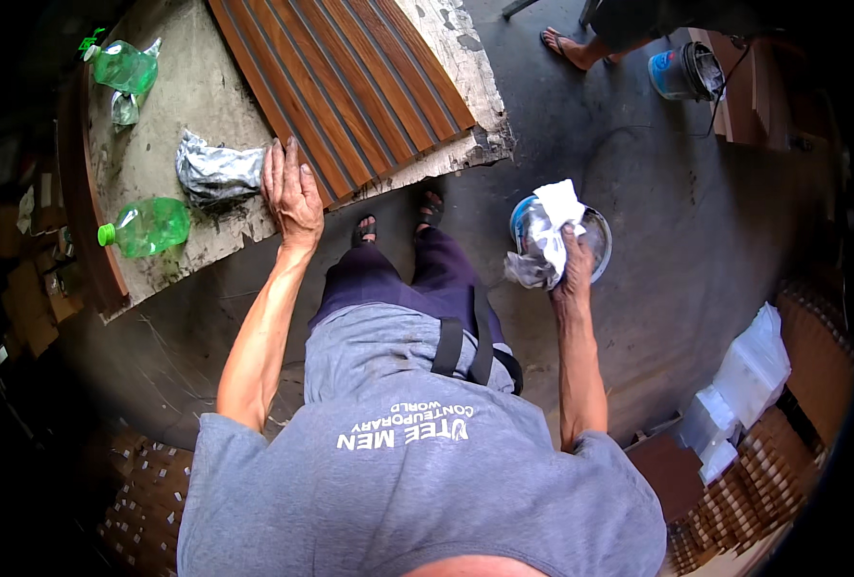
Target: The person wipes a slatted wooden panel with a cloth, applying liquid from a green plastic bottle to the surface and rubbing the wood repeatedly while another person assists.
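My left hand (295, 197) lies with fingers stretched along the left edge of a brown slatted wood panel (355, 82), near its front corner. Dark grooves run lengthwise between the slats. Just left of my fingertips sits a crumpled, grey-stained cloth bundle (217, 173). Off to my right, away from the table, my right hand (575, 267) is closed on a crumpled white cloth (556, 213), partly smudged grey lower down. The cloth is held over a bucket (602, 236) with a blue side, and hides much of its opening.
The panel rests on a worn, paint-stained table (220, 91). Two green bottles, one near (155, 227) and one far (127, 69), lie on its left side beside a curved brown strip (88, 212). Another person's foot (581, 50) and a second bucket (681, 73) are beyond. Plastic-wrapped stacks (752, 361) stand right.
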`<action>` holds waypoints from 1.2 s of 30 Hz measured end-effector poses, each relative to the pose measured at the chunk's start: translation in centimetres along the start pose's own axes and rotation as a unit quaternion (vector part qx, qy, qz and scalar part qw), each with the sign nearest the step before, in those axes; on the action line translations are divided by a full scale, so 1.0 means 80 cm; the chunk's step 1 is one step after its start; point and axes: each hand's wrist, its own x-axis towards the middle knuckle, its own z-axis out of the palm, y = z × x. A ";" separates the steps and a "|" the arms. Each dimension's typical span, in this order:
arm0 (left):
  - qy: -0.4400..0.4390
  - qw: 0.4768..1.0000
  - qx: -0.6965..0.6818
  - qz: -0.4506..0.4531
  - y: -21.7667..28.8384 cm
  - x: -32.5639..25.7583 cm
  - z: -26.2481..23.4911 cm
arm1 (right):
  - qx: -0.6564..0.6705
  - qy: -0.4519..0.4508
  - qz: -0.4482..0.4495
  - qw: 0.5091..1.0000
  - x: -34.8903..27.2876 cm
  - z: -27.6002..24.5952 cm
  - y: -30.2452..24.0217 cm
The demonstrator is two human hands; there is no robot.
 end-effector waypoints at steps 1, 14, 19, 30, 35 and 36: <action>-0.006 1.000 0.012 0.000 0.003 -0.001 -0.005 | 0.053 -0.064 0.015 0.996 0.000 -0.002 0.015; 0.115 0.912 -0.124 -0.374 -0.131 -0.134 -0.193 | 0.056 -0.124 0.061 0.989 -0.057 0.036 0.122; 0.134 0.925 -0.215 -0.284 -0.204 -0.080 -0.197 | 0.026 -0.149 0.034 0.988 -0.067 0.062 0.140; 0.139 0.880 -0.374 -0.259 -0.272 -0.004 -0.187 | 0.132 -0.186 -0.025 0.973 -0.118 0.093 0.115; -0.006 0.938 -0.281 -0.203 -0.234 0.005 -0.213 | 0.221 -0.193 -0.017 0.956 -0.116 0.130 0.099; -0.063 0.952 -0.246 -0.174 -0.220 0.008 -0.217 | 0.260 -0.254 -0.002 0.932 -0.114 0.139 0.098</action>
